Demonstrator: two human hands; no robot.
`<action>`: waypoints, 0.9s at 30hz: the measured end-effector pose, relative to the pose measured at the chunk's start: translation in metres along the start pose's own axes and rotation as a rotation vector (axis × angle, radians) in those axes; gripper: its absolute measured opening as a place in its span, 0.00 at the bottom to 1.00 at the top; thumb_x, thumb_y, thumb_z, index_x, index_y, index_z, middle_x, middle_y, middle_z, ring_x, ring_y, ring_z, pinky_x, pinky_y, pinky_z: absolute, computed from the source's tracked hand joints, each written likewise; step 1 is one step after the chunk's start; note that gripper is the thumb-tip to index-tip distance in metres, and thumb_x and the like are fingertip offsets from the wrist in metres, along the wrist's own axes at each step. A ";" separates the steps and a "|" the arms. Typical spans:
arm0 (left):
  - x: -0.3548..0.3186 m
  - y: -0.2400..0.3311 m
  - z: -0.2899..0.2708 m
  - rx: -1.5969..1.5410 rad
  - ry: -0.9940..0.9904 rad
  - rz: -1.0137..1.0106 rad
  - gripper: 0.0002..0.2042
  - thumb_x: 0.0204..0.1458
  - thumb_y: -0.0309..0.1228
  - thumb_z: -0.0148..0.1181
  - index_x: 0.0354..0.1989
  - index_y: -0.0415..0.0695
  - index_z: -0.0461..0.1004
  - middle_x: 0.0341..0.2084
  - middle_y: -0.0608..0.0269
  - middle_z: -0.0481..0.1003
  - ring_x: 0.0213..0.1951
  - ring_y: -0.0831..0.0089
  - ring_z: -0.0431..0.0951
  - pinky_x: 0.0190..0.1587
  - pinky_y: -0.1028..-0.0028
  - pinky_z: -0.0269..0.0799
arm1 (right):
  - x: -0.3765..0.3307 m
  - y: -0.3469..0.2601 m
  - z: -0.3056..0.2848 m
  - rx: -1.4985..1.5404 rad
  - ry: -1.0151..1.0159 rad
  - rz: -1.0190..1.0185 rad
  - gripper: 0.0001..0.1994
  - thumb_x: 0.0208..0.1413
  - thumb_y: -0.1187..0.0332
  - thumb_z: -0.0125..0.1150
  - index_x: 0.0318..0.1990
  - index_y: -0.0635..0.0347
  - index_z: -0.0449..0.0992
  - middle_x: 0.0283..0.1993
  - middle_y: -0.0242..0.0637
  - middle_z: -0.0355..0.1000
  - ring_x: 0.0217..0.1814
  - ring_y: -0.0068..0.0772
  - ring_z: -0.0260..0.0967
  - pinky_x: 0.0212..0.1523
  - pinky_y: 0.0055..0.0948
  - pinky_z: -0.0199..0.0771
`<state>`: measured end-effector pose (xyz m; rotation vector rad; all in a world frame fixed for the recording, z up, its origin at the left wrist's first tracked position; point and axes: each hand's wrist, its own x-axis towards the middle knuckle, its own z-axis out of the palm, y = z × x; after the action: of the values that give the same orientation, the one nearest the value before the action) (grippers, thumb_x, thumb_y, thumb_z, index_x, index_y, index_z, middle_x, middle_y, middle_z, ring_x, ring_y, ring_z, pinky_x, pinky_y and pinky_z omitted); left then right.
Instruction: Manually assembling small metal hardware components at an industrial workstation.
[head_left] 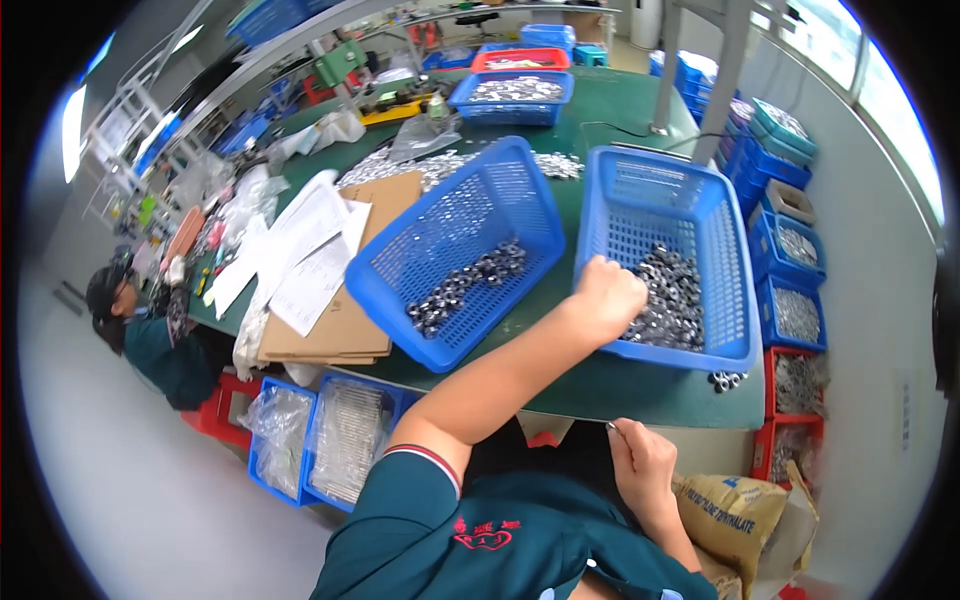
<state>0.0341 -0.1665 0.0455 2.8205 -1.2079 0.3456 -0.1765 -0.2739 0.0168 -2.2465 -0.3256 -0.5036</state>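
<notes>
Down goes the left hand [610, 296], fingers curled over at the near-left part of the right-hand blue basket [737, 250], and their tips are hidden, so I can't tell whether they hold anything! At five o'clock from it, the right hand [645, 460] sits before the table's near edge, thumb and forefinger pinched tight on a small shiny piece [611, 427] whose kind and long axis are too small to read. Look into that basket: dark, silvery ring-like parts [672, 305] heap toward its six o'clock end, facing every which way, while the basket itself runs lengthwise almost twelve to six. A few loose rings [727, 381] lie on the green table [580, 388] just outside its five o'clock corner. Over at nine o'clock from the left hand, a second blue basket [500, 195] stretches from half past one to half past seven, with more dark rings [465, 287] strewn inside. Further out at ten, papers [310, 285] overlap brown cardboard [385, 215]; up at eleven, another blue basket [510, 113] carries pale pieces [515, 90].
</notes>
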 end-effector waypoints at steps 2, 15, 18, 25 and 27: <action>0.004 0.001 0.010 0.013 0.024 -0.014 0.05 0.45 0.28 0.56 0.25 0.47 0.80 0.25 0.58 0.81 0.33 0.62 0.82 0.40 0.63 0.71 | -0.001 -0.001 0.001 0.019 -0.016 0.011 0.03 0.53 0.77 0.62 0.34 0.62 0.74 0.22 0.43 0.71 0.23 0.46 0.72 0.25 0.36 0.71; -0.115 -0.094 0.026 -0.249 0.415 -0.633 0.05 0.50 0.25 0.61 0.36 0.43 0.78 0.35 0.56 0.78 0.42 0.54 0.77 0.46 0.60 0.72 | -0.008 0.013 0.010 0.147 -0.067 0.153 0.03 0.55 0.76 0.62 0.34 0.62 0.74 0.21 0.43 0.70 0.21 0.44 0.70 0.24 0.36 0.68; -0.125 -0.101 0.034 -0.215 0.266 -0.728 0.11 0.48 0.29 0.66 0.41 0.45 0.80 0.40 0.54 0.77 0.46 0.55 0.75 0.50 0.60 0.72 | -0.006 0.010 0.013 0.145 -0.081 0.122 0.03 0.55 0.76 0.62 0.34 0.62 0.74 0.22 0.44 0.71 0.22 0.45 0.71 0.24 0.35 0.69; -0.128 -0.099 0.043 -0.211 0.294 -0.688 0.13 0.46 0.32 0.69 0.39 0.41 0.80 0.37 0.54 0.77 0.46 0.54 0.75 0.50 0.60 0.72 | -0.008 0.008 0.012 0.141 -0.099 0.133 0.03 0.54 0.75 0.63 0.34 0.61 0.75 0.23 0.44 0.72 0.23 0.46 0.72 0.25 0.35 0.71; -0.132 -0.094 0.039 -0.273 0.250 -0.656 0.14 0.44 0.33 0.71 0.37 0.42 0.77 0.37 0.56 0.76 0.45 0.55 0.74 0.49 0.60 0.70 | -0.010 0.009 0.013 0.141 -0.099 0.151 0.03 0.54 0.75 0.63 0.34 0.61 0.75 0.23 0.44 0.72 0.23 0.46 0.72 0.25 0.35 0.70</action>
<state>0.0200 -0.0132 -0.0184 2.6326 -0.2277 0.4251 -0.1786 -0.2706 -0.0021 -2.1423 -0.2327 -0.2818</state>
